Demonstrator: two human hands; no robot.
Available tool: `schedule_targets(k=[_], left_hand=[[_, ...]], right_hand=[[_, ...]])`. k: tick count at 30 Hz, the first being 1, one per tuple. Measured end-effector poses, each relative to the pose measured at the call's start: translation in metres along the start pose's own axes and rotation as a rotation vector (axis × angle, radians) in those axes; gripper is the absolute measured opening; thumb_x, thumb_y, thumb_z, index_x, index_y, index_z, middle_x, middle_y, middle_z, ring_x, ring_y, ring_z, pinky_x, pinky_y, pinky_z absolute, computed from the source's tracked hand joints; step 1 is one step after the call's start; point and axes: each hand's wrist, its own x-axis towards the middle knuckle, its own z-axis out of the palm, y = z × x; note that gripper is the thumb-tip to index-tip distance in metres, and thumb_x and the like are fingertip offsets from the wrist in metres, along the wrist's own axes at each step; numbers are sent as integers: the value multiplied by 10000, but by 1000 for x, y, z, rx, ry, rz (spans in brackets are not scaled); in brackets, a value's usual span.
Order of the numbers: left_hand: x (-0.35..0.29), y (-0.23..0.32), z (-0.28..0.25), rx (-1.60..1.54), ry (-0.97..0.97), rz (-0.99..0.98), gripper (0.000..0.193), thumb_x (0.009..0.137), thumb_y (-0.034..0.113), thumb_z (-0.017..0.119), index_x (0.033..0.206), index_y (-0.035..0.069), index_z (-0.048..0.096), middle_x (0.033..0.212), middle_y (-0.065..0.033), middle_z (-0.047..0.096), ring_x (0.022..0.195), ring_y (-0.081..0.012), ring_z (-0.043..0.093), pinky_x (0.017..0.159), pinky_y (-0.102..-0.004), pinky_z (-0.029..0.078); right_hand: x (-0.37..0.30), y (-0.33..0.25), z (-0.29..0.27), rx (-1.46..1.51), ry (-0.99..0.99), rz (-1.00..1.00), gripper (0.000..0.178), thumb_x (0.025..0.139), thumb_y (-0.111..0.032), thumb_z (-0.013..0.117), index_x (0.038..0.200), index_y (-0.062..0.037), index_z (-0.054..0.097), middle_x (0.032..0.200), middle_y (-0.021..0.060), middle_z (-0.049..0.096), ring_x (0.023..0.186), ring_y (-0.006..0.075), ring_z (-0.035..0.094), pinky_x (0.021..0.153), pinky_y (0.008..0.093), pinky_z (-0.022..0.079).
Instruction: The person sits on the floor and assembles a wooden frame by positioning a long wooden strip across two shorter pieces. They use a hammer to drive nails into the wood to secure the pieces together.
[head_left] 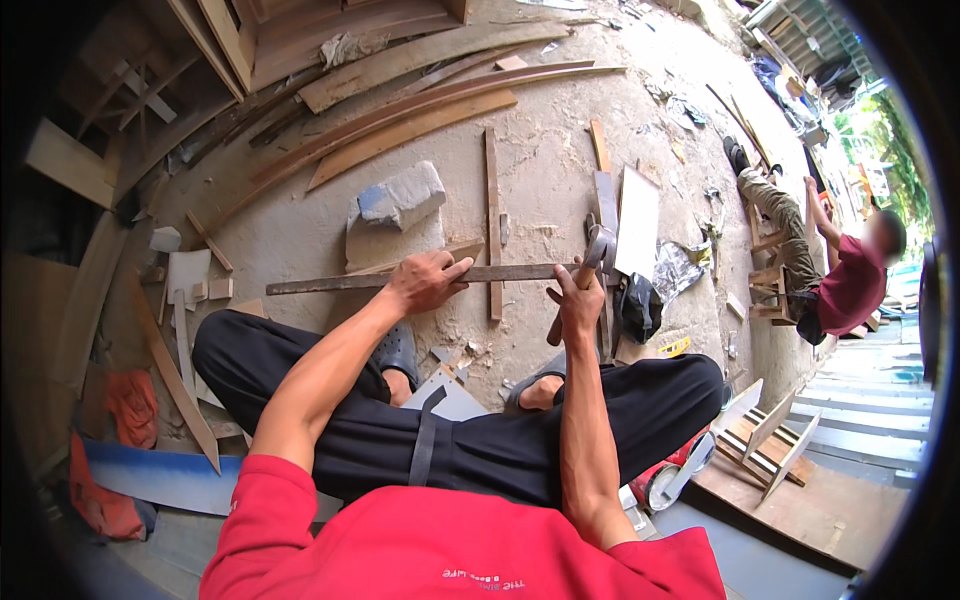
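A long, narrow, dark strip [345, 283] lies level across in front of me, probably of wood. My left hand [428, 281] is closed around it, thumb and forefinger on its edge. At its right end my right hand [580, 302] is closed on a hammer [600, 246]. The hammer's metal head stands above my fingers and part of the handle shows below them. Whether my right fingers also press on the strip's end I cannot tell. Beyond the strip, a slim wooden batten [493, 215] lies on the ground, running away from me.
A pale block [402, 196] lies ahead on the left, with long boards [420, 130] behind it. A white panel [638, 222] and a black bag [640, 308] are to the right. Another person [850, 270] sits far right. A blue-and-white sheet [165, 478] lies at left.
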Motion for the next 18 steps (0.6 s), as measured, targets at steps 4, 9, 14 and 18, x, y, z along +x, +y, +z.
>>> schedule_targets(k=[4,9,14,18], left_hand=[[14,5,-17,90,1,36,506,823,333,735,1278,168,587,838,-58,589,784,-233,622,649,-353,510],[32,12,-24,175,6,35,460,872,432,671,1270,213,596,820,-58,600,696,-220,623,573,-336,505],[45,18,-26,131,-32,50,463,896,457,644,1267,184,592,816,-77,601,674,-246,637,562,-370,512],[57,21,-40,38,-193,9,481,882,508,645,1187,139,596,852,-114,640,715,-311,674,623,-416,542]], right_hand=[[-2,-20,-4,106,-6,-64,446,888,-99,721,1265,70,553,1045,88,616,901,154,645,671,340,634],[-1,-29,-23,153,-24,-136,343,883,-62,712,1168,91,599,1127,128,610,856,172,665,640,316,638],[-4,-40,-36,194,-31,-162,157,863,-26,711,852,82,597,1136,162,608,1021,218,649,633,310,646],[16,-24,-45,164,-76,-195,194,828,3,728,759,20,547,1139,179,602,1193,248,572,662,337,651]])
